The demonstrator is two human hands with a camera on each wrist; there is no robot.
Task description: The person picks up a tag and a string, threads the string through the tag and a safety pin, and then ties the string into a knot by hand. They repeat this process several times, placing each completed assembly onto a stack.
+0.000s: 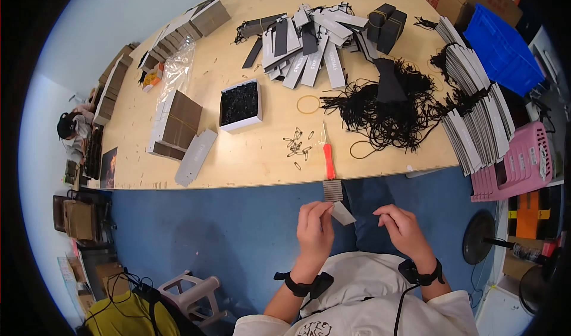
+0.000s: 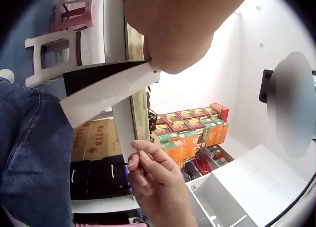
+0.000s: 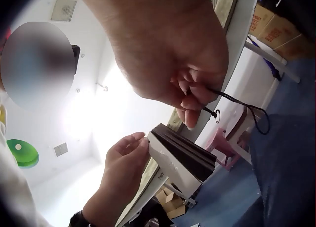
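Note:
My left hand (image 1: 315, 232) pinches a small stack of printed grey-white hang tags (image 3: 170, 163) by one end, just off the table's front edge. One tag (image 1: 343, 213) fans away from the others, its pale printed face showing in the left wrist view. To its right, my right hand (image 1: 404, 229) is apart from the tags. Between its thumb and fingers it pinches a black cord (image 3: 247, 106), whose loop hangs free in the right wrist view. A small pin (image 3: 217, 116) dangles at the cord near the fingertips.
On the table lie several loose pins (image 1: 297, 144), a red-handled tool (image 1: 328, 160), a heap of black cords (image 1: 380, 119) and a pile of tags (image 1: 309, 44). A white box (image 1: 241, 104) and a banded tag stack (image 1: 175, 122) stand left. Strung tags (image 1: 476, 110) line the right edge.

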